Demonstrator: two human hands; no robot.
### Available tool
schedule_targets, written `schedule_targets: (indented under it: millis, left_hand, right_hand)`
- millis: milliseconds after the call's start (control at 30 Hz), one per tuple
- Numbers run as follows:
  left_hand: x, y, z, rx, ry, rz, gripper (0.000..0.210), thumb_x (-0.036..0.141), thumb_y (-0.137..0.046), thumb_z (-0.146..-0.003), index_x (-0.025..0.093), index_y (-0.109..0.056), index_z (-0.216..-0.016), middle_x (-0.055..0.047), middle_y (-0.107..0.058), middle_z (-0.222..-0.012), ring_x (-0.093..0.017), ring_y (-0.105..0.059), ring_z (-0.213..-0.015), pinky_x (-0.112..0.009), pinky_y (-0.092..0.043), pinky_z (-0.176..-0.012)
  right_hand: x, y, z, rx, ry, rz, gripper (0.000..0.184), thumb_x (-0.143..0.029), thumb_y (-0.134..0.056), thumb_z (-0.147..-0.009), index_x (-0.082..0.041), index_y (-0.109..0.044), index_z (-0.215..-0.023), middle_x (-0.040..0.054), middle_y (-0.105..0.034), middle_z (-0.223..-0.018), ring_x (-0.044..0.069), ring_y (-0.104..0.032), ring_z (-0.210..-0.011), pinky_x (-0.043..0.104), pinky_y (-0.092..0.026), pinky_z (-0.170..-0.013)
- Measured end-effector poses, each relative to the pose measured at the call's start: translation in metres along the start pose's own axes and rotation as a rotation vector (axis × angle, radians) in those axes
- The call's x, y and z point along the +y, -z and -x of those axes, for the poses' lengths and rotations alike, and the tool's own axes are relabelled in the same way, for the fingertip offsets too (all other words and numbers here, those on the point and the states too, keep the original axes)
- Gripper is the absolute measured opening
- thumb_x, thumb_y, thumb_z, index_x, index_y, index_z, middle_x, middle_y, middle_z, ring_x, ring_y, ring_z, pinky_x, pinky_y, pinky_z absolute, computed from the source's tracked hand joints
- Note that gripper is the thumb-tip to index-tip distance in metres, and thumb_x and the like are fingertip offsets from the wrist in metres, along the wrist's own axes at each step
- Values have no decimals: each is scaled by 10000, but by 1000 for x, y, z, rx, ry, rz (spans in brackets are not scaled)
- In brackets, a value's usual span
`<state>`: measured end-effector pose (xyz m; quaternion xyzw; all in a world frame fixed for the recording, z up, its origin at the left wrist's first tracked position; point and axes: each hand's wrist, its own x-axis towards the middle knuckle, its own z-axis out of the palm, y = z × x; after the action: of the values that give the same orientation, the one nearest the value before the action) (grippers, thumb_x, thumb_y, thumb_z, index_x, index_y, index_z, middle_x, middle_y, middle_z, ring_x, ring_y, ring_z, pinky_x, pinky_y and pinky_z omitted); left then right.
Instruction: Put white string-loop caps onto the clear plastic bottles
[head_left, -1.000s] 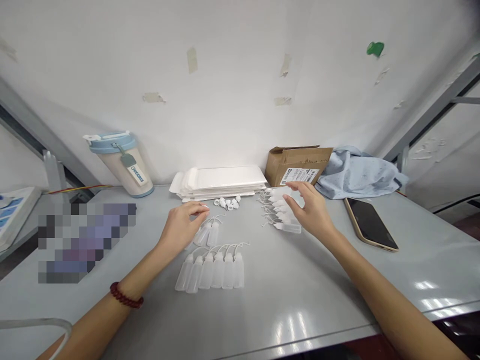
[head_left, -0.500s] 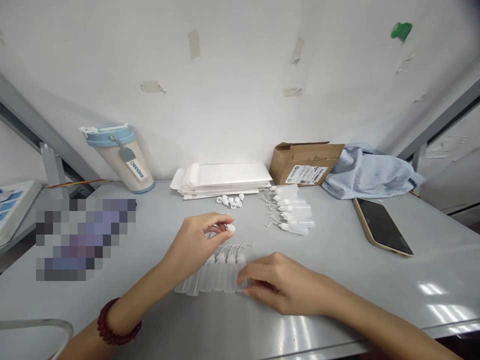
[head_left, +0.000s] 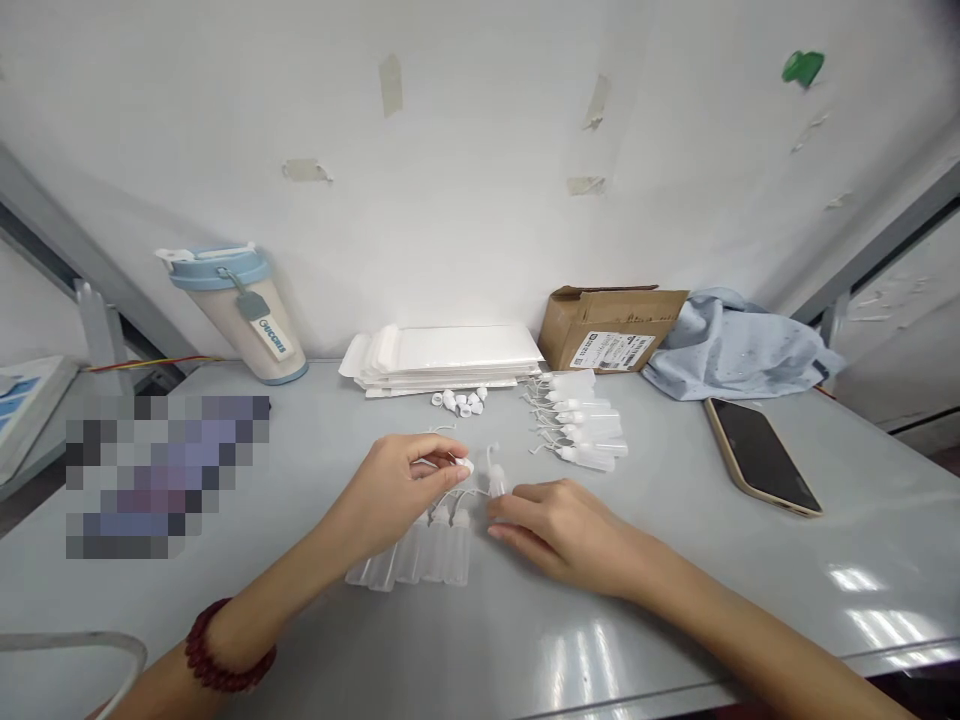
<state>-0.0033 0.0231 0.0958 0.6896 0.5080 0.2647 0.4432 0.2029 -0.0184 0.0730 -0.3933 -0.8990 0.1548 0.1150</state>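
Between thumb and fingers, my left hand pinches a small white cap above the table. My right hand is closed on a clear plastic bottle, whose nozzle and thin white strap point up and away from me; its lower part is hidden by the fingers. Just left of it, a row of similar clear bottles lies side by side, with straps at their far ends. My left hand is over the far end of that row. Beyond the hands is a small heap of white caps.
Several strapped bottles lie at right, before a cardboard box. White flat packages are stacked by the wall. A tumbler stands at left, a phone and blue cloth at right. A blurred-out item lies left.
My right hand has taken hold of the rightmost bottle of the row and moved it up and away from the others. My left hand, still pinching the cap, has barely moved.
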Motion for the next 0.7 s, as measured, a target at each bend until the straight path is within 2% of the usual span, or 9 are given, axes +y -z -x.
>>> schedule_targets:
  millis: [167,367,500,700]
  left_hand:
    - [-1,3,-3,-51,66,165,280,355,-635,-750,182,-662,-968,-43,-693,-965,-200,-634,-905,-322,-513,-829]
    - [-3,3,-5,-165,123,380,255,324,-658,-757,184,-659,-971,-46,-687,-964,-164,-627,-855,-305,-492,-827]
    - [-6,3,-3,-235,70,383,252,343,-666,-756,184,-663,-952,-42,-680,-921,-151,-610,-808,-309,-481,-809]
    - [-1,3,-1,-231,-19,344,186,329,-654,-763,180,-665,-873,-21,-645,-818,-145,-580,-775,-289,-479,-748]
  right_hand:
    - [2,-2,1,142,50,-44,241,-264,-364,-939,-154,-570,-999,26,-537,-690,117,-454,-553,227,-325,-528]
    - [-5,1,2,107,84,-396,148,-107,-413,-849,-179,-526,-912,5,-537,-741,101,-457,-605,215,-380,-589]
    - [-6,4,2,68,-27,-667,158,-63,-406,-799,-189,-493,-837,-14,-535,-713,103,-484,-630,223,-391,-610]
    - [-3,6,1,109,-179,-1093,141,-97,-378,-808,-187,-484,-784,-21,-496,-668,99,-462,-592,233,-390,-577]
